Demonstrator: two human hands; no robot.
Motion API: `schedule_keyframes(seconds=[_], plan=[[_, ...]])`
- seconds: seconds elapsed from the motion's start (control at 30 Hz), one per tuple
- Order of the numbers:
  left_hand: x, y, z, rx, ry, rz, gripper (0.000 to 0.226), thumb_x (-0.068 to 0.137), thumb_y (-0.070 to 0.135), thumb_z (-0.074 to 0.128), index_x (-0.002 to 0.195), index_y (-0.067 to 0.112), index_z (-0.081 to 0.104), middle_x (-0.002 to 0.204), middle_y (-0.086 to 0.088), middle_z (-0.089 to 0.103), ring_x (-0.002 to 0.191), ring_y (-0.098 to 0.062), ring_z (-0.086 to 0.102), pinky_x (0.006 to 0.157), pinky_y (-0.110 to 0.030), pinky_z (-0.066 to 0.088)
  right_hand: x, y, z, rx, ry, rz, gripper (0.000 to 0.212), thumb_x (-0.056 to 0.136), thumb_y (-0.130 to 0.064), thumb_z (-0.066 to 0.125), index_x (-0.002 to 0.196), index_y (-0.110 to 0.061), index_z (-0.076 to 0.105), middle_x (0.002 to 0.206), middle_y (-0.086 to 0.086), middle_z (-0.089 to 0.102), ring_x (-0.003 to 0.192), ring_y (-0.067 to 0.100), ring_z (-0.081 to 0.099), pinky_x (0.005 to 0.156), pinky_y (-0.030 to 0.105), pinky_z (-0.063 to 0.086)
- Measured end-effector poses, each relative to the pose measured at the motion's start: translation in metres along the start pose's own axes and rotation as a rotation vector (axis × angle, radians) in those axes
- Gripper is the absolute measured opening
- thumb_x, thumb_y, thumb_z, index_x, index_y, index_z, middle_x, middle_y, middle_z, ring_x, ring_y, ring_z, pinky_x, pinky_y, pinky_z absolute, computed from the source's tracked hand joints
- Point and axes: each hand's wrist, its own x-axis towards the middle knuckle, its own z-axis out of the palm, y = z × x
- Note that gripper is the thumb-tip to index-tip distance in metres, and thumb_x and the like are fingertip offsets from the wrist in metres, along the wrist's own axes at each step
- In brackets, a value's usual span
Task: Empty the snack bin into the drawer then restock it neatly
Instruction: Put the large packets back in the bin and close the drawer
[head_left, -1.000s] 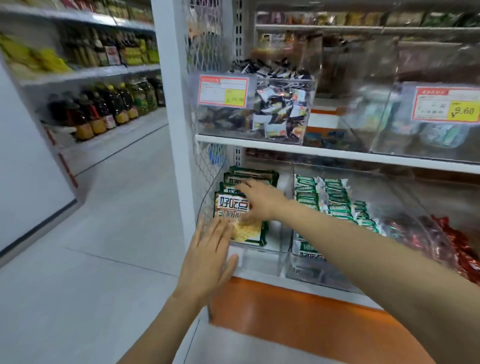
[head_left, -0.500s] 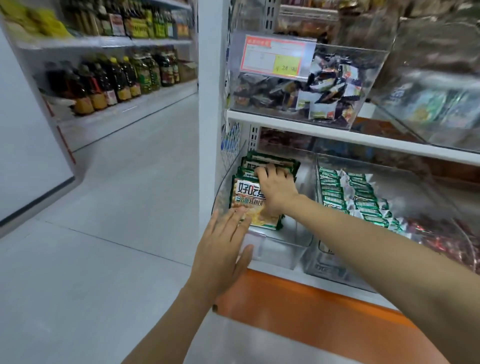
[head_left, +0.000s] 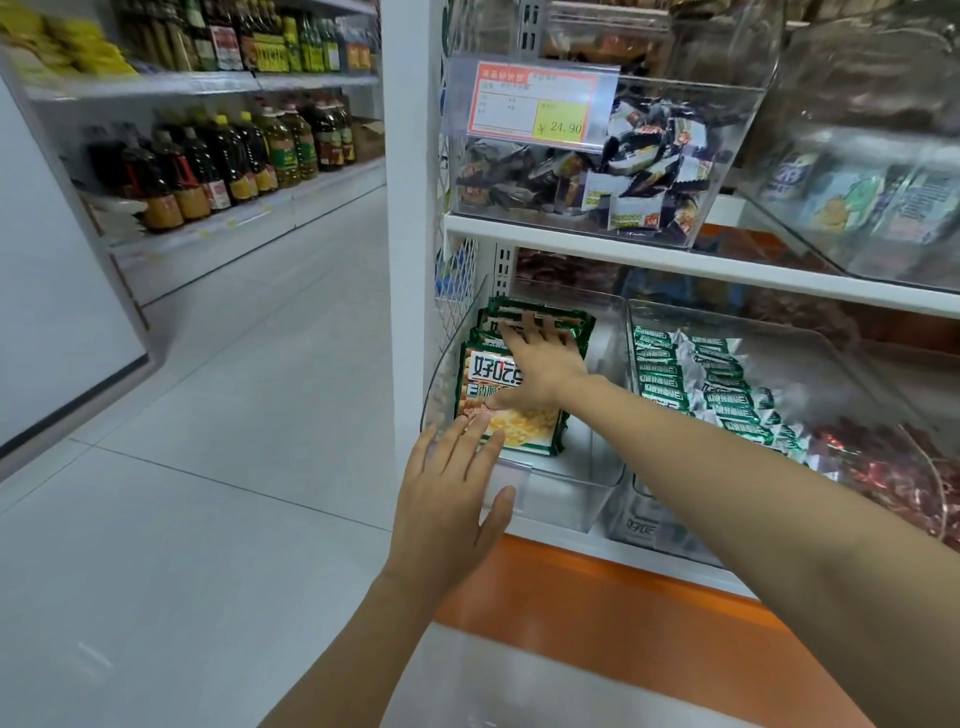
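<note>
- Snack bin (head_left: 563, 493): clear, far-left end of the lower shelf (head_left: 675, 257).
- Snack packets (head_left: 519, 434): green, in an overlapping row in the bin, running near to far.
- Right hand (head_left: 540, 366): palm down on the packets, fingers spread and straight, gripping nothing; fingertips on the far packets, thumb on the nearest one.
- Left hand (head_left: 447, 499): fingers straight and together, holding nothing, at the bin's near rim; fingertips at the near edge of the front packet, contact uncertain.
- Second bin (head_left: 779, 358): just right, holds green-and-silver bars.

Both forearms bare, no sleeves visible; hands (head_left: 452, 499) seemingly without rings.
</note>
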Motion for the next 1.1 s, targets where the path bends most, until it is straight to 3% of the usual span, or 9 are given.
schedule_keyframes(seconds=[0.17, 0.3, 0.47, 0.67, 0.93, 1.1], plan=[[-0.002, 0.003, -0.003, 0.019, -0.021, -0.004, 0.060, 0.099, 0.047, 0.018, 0.139, 0.014, 0.047, 0.141, -0.005, 0.051, 0.132, -0.023, 0.045, 0.113, -0.043, 0.024, -0.004, 0.004, -0.009, 0.083, -0.101, -0.019, 0.109, 0.075, -0.075, 0.055, 0.152, -0.033, -0.009, 0.160, 0.005, -0.017, 0.147, 0.034, -0.014, 0.119, 0.055, 0.000], [-0.002, 0.005, -0.002, 0.038, -0.017, 0.004, 0.058, 0.098, 0.046, 0.024, 0.141, 0.014, 0.045, 0.142, -0.005, 0.050, 0.133, -0.023, 0.043, 0.114, -0.043, 0.024, -0.006, 0.004, -0.015, 0.105, -0.043, 0.027, 0.104, 0.075, -0.083, 0.042, 0.152, -0.034, -0.008, 0.160, 0.003, -0.017, 0.145, 0.035, -0.018, 0.116, 0.059, -0.006], [-0.002, 0.005, -0.002, 0.037, 0.002, 0.006, 0.056, 0.097, 0.045, 0.029, 0.143, 0.014, 0.043, 0.143, -0.005, 0.048, 0.134, -0.022, 0.042, 0.114, -0.043, 0.024, -0.002, 0.004, -0.009, 0.085, -0.112, 0.103, 0.105, 0.074, -0.087, 0.033, 0.152, -0.031, -0.012, 0.160, 0.005, -0.016, 0.146, 0.037, -0.015, 0.119, 0.053, -0.002], [-0.001, 0.006, -0.001, 0.056, 0.008, -0.004, 0.057, 0.098, 0.046, 0.025, 0.140, 0.013, 0.046, 0.142, -0.006, 0.050, 0.133, -0.023, 0.044, 0.114, -0.043, 0.024, 0.000, -0.002, -0.005, 0.049, -0.039, 0.140, 0.102, 0.078, -0.084, 0.030, 0.153, -0.027, -0.009, 0.161, 0.009, -0.010, 0.146, 0.039, -0.010, 0.119, 0.052, 0.003], [-0.003, 0.005, -0.004, 0.088, -0.024, -0.008, 0.057, 0.096, 0.043, 0.032, 0.142, 0.013, 0.042, 0.143, -0.006, 0.048, 0.134, -0.024, 0.041, 0.115, -0.043, 0.021, -0.007, 0.000, -0.013, 0.211, -0.091, 0.107, 0.110, 0.072, -0.084, 0.045, 0.153, -0.031, -0.008, 0.159, 0.007, -0.019, 0.145, 0.037, -0.017, 0.118, 0.056, -0.004], [-0.003, 0.006, -0.005, 0.103, -0.031, -0.003, 0.057, 0.095, 0.041, 0.030, 0.143, 0.012, 0.041, 0.143, -0.007, 0.047, 0.135, -0.025, 0.039, 0.115, -0.043, 0.018, -0.018, 0.008, -0.025, 0.213, -0.083, 0.060, 0.108, 0.077, -0.065, 0.064, 0.154, -0.027, -0.001, 0.160, 0.009, -0.016, 0.146, 0.038, -0.010, 0.117, 0.060, 0.005]])
